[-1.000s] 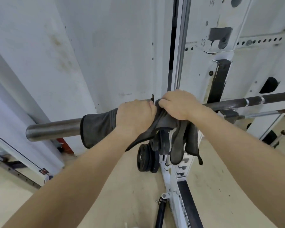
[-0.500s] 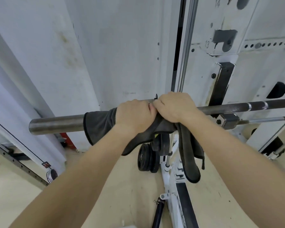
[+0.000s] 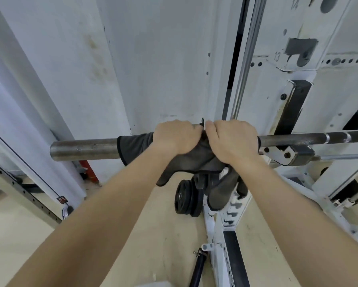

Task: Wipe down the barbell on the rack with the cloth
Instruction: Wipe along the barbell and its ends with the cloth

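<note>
A steel barbell lies level across the white rack, its thick sleeve end sticking out to the left and its thin shaft running off to the right. A dark grey cloth is wrapped round the sleeve, with loose ends hanging below. My left hand and my right hand sit side by side, both closed over the cloth and the bar beneath it. The part of the bar under my hands is hidden.
The white rack upright with numbered holes stands just right of my hands, with a bar catch below the shaft. Black weight plates lean at the rack's base. A white wall panel is close behind, and a mirror frame at left.
Both hands have stayed clamped on the cloth at the same spot while the hanging ends swung and bunched differently. The view has shifted slightly, moving the bar lower right in the picture.
</note>
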Available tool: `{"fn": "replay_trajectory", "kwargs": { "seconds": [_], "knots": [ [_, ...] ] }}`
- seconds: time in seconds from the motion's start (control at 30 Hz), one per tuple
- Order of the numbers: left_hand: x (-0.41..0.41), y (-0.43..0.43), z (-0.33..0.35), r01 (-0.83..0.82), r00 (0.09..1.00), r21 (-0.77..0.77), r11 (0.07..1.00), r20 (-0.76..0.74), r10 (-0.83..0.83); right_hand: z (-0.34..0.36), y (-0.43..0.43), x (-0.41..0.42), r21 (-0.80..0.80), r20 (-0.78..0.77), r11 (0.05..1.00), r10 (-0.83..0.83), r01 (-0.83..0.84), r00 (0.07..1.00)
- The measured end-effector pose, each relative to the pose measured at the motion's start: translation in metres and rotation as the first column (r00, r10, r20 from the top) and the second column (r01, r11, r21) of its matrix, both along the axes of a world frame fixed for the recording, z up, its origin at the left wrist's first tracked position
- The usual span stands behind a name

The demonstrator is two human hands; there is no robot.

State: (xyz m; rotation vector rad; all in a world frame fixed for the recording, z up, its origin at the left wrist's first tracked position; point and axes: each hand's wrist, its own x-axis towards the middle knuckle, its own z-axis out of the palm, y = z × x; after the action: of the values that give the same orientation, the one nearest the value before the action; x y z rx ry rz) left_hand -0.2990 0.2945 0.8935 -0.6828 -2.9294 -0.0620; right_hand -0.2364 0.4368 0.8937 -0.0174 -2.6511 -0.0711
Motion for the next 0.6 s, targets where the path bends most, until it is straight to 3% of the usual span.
{"fn": "replay_trajectory", "kwargs": {
  "seconds": [0.03, 0.07, 0.1, 0.17, 0.23, 0.27, 0.3, 0.37, 0.47, 0.6],
  "knots": [
    [-0.006, 0.001, 0.005, -0.013, 0.994, 0.0, 1.0, 0.11, 0.013, -0.005, -0.004, 0.009, 0.009, -0.052, 1.0, -0.006, 0.007, 0.999],
    [-0.007, 0.002, 0.005, -0.015, 0.993, -0.002, 1.0, 0.114, 0.015, -0.005, -0.006, 0.012, 0.006, -0.064, 1.0, -0.009, 0.009, 0.998],
    [-0.001, 0.002, 0.001, 0.009, 1.0, -0.015, 1.0, 0.009, -0.009, -0.001, -0.004, 0.007, -0.016, -0.02, 1.0, -0.015, 0.015, 1.0],
    [0.023, -0.005, -0.01, 0.035, 0.944, -0.01, 0.999, -0.327, -0.036, 0.016, -0.001, -0.011, -0.092, 0.207, 0.996, 0.007, 0.012, 0.978],
    [0.044, -0.012, -0.025, 0.023, 0.872, 0.148, 0.989, -0.487, 0.052, 0.032, 0.001, -0.024, -0.185, 0.402, 0.981, 0.018, 0.062, 0.915],
    [0.048, -0.013, -0.03, 0.028, 0.852, 0.194, 0.981, -0.518, 0.079, 0.032, 0.0, -0.026, -0.19, 0.408, 0.979, 0.014, 0.07, 0.913],
    [0.051, -0.014, -0.033, 0.031, 0.861, 0.213, 0.977, -0.503, 0.082, 0.028, -0.002, -0.021, -0.16, 0.348, 0.985, -0.003, 0.063, 0.937],
    [0.054, -0.017, -0.029, 0.056, 0.885, 0.273, 0.96, -0.459, 0.079, 0.008, -0.004, -0.003, -0.063, 0.071, 0.998, -0.007, 0.011, 0.997],
    [0.048, -0.028, -0.004, 0.048, 0.943, 0.407, 0.912, -0.318, 0.092, -0.021, -0.002, 0.02, -0.017, -0.209, 0.999, 0.034, -0.038, 0.977],
    [0.034, -0.035, 0.016, 0.045, 0.991, 0.142, 0.989, -0.135, -0.025, -0.046, -0.001, 0.038, -0.1, -0.293, 0.988, 0.081, -0.115, 0.953]
  ]
}}
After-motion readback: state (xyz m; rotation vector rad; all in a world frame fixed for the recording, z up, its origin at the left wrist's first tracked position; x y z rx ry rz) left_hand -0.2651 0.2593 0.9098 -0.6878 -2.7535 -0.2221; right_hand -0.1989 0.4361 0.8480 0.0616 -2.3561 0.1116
